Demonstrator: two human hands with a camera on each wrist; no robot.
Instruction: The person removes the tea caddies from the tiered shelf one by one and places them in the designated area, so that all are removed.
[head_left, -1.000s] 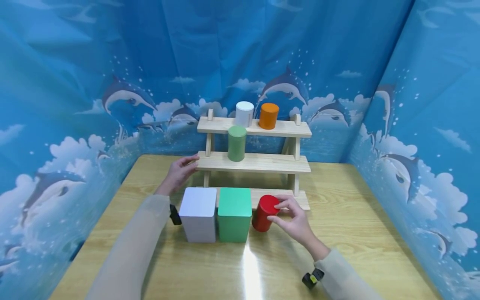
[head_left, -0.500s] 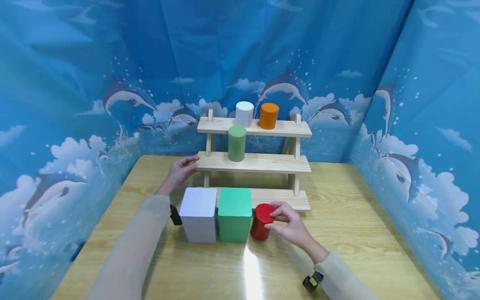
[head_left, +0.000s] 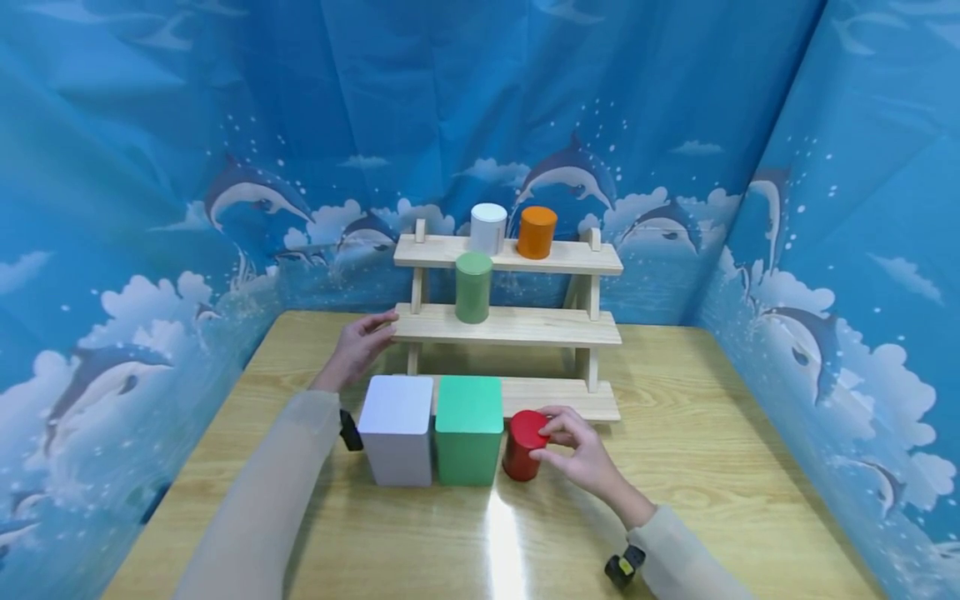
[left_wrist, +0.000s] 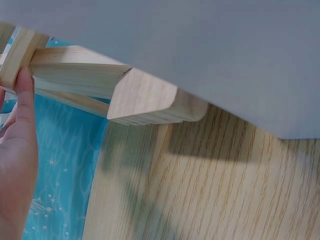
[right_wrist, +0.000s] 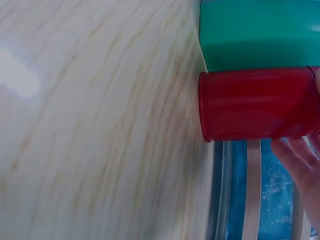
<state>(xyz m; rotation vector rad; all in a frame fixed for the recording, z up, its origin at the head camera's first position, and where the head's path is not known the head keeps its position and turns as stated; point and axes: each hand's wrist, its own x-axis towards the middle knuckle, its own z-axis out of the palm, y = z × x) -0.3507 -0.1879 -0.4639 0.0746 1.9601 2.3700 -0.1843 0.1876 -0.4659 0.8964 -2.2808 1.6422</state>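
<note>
A red cylindrical tin (head_left: 524,446) stands upright on the table at the right of a green square box (head_left: 469,432). My right hand (head_left: 583,454) holds the tin near its top, thumb at the front and fingers at the far side. In the right wrist view the base of the red tin (right_wrist: 257,104) meets the tabletop, close beside the green box (right_wrist: 260,35). My left hand (head_left: 357,348) pinches the left end of the middle board of a three-tier wooden shelf (head_left: 547,325). The left wrist view shows those fingers (left_wrist: 24,95) at the board's end.
A pale lavender box (head_left: 397,429) stands left of the green one, both before the lowest board. A green tin (head_left: 473,287) is on the middle tier. White (head_left: 489,229) and orange (head_left: 537,232) tins sit on top. Dolphin-printed curtains (head_left: 480,100) surround the wooden table (head_left: 712,467).
My right hand has brought the red tin toward me and down beside the green box, mostly in the first half second. The left hand has stayed on the shelf.
</note>
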